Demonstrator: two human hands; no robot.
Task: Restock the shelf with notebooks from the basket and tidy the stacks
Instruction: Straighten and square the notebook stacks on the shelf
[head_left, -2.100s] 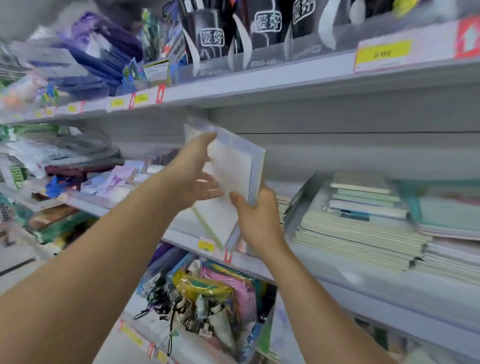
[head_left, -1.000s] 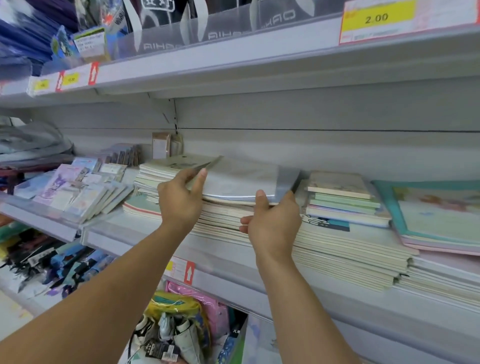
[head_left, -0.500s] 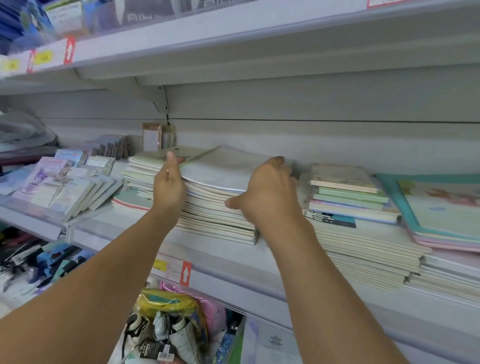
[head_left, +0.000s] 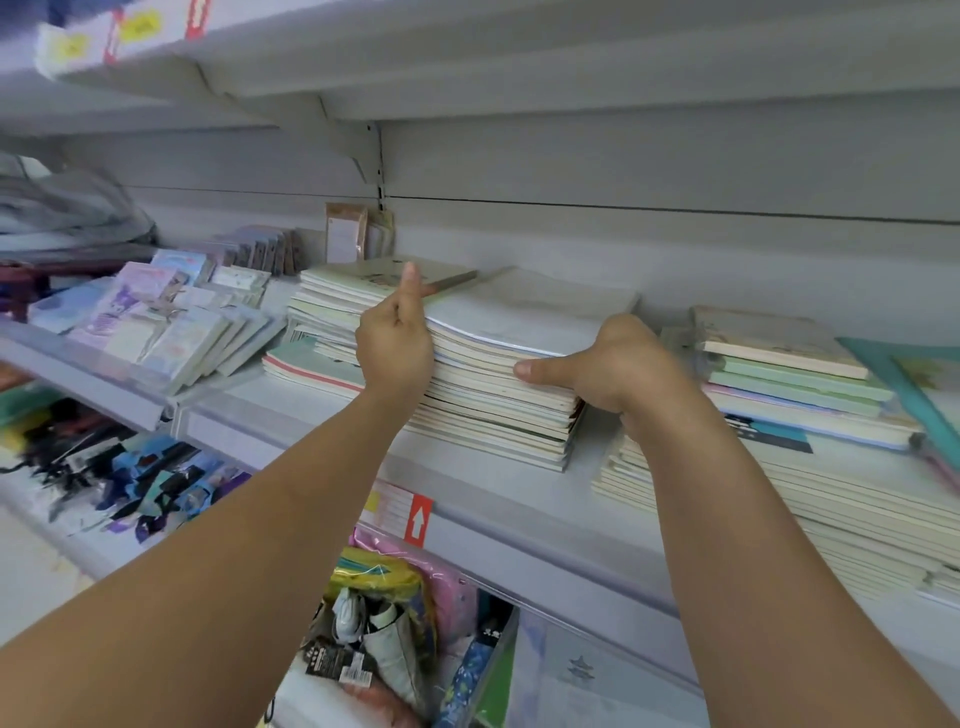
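Observation:
A tall stack of pale notebooks (head_left: 498, 400) stands in the middle of the grey shelf (head_left: 524, 519). On top of it lies a notebook in a clear wrapper (head_left: 524, 306). My left hand (head_left: 397, 340) presses against the stack's left side, thumb pointing up. My right hand (head_left: 621, 366) presses against its right side, thumb laid along the front edge. The fingers of both hands are hidden behind the hands. No basket is in view.
Another notebook stack (head_left: 337, 291) leans just left of the middle one. A wider, lower stack (head_left: 810, 483) with green and cream books sits to the right. Small sticker pads (head_left: 171, 322) fill the far left. Bagged goods (head_left: 379, 623) hang below the shelf.
The wrapped notebook, held up in both hands earlier, now lies on the middle stack. My hands have moved from its top edges to the stack's two sides.

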